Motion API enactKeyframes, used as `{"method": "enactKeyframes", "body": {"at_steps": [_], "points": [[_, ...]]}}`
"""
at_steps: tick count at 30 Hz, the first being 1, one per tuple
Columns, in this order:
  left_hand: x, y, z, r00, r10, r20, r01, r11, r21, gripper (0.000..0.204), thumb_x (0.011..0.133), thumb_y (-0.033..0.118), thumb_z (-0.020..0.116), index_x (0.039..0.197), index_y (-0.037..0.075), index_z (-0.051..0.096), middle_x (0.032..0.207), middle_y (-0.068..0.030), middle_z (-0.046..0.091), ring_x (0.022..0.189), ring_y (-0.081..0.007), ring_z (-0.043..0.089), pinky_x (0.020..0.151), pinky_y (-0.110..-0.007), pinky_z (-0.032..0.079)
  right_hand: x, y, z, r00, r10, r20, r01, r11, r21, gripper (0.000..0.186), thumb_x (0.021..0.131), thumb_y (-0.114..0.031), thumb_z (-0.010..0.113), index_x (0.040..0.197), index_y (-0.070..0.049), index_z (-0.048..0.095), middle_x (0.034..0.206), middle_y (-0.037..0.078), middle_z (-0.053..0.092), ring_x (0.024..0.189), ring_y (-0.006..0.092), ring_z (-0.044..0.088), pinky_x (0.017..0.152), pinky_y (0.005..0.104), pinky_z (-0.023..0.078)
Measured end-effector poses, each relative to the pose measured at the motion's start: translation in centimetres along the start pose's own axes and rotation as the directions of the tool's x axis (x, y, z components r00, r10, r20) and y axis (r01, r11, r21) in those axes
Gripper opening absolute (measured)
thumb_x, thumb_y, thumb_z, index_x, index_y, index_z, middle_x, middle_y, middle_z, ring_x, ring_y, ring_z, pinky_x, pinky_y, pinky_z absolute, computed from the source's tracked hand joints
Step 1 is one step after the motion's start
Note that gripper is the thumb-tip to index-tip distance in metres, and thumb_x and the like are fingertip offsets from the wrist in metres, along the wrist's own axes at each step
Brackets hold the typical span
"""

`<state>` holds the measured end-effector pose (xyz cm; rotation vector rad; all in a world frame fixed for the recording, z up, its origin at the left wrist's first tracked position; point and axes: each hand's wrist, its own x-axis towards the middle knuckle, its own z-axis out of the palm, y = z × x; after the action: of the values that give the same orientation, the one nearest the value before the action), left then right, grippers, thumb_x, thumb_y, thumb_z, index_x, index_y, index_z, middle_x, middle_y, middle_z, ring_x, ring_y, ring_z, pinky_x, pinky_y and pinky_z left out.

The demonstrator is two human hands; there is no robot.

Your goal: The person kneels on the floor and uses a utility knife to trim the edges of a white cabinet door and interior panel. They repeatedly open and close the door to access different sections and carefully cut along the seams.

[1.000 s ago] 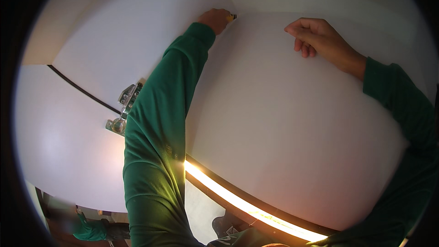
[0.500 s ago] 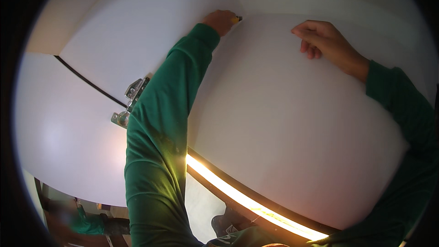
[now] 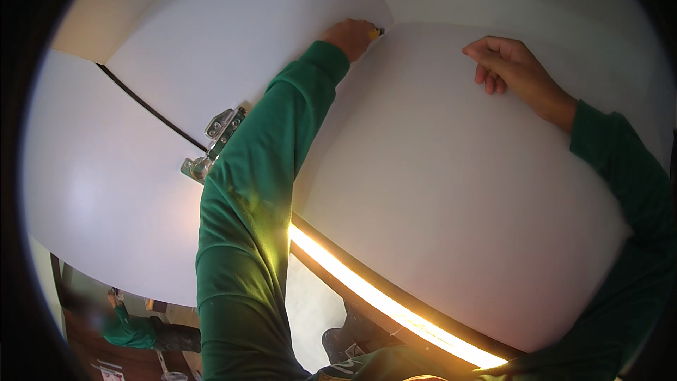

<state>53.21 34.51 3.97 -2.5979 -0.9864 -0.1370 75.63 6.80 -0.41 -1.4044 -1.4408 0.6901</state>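
Note:
I am reaching into a white cabinet with both arms, in green sleeves. My left hand [image 3: 350, 37] is closed around a small yellow-and-black tool [image 3: 379, 32]. Only its end shows past my fingers, so its kind is hidden. That end is at the seam where the white side panel [image 3: 282, 21] meets the large white panel [image 3: 430, 169], close to the back corner. Over the large panel, to the right, my right hand [image 3: 518, 70] has its thumb and forefinger together and the other fingers curled. Nothing shows between them.
A metal hinge [image 3: 224, 129] joins the side panel to a white door [image 3: 113, 169] with a dark edge strip, beside my left forearm. A glowing light strip [image 3: 395, 314] runs along the cabinet's front edge. At lower left, a person in a green top [image 3: 134, 331] is beyond the door.
The view has shifted slightly, so the cabinet, the hinge and both hands appear a little farther right. My left hand keeps the tool by the corner, and my right hand's pose is nearly the same.

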Motion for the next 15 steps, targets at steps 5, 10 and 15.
{"method": "enactKeyframes", "body": {"at_steps": [5,10,15], "points": [[-0.4,0.0,-0.3,1.0,0.005,0.024,-0.006,0.999,0.036,0.038,0.107,0.025,0.059,0.142,0.012,0.066,0.124,-0.0151,0.075,0.114,-0.0396,0.07,0.1,-0.05,0.056,-0.1,0.0,0.1,1.0,-0.006,0.006,0.006,1.0,0.008,0.046,0.106,-0.047,0.063,0.118,-0.003,0.069,0.085,0.002,0.066,0.071,0.0092,0.06,0.066,0.0263,0.048],[-1.0,-0.4,-0.2,1.0,0.026,-0.013,-0.026,1.0,-0.005,0.038,0.107,0.025,0.058,0.142,0.012,0.066,0.125,-0.0151,0.075,0.114,-0.04,0.069,0.101,-0.05,0.056,-0.2,0.2,0.2,1.0,-0.023,0.006,0.023,1.0,0.014,0.046,0.106,-0.047,0.063,0.117,-0.003,0.069,0.085,0.002,0.066,0.072,0.0093,0.06,0.066,0.0263,0.048],[-1.5,-0.5,-0.1,1.0,0.02,-0.018,-0.02,1.0,-0.02,0.038,0.107,0.026,0.057,0.14,0.012,0.068,0.124,-0.0153,0.075,0.112,-0.0406,0.07,0.1,-0.05,0.056,-0.2,0.5,0.3,1.0,-0.023,0.001,0.023,1.0,0.02,0.046,0.106,-0.048,0.063,0.117,-0.003,0.069,0.085,0.002,0.065,0.072,0.0095,0.059,0.066,0.0263,0.048]]}}
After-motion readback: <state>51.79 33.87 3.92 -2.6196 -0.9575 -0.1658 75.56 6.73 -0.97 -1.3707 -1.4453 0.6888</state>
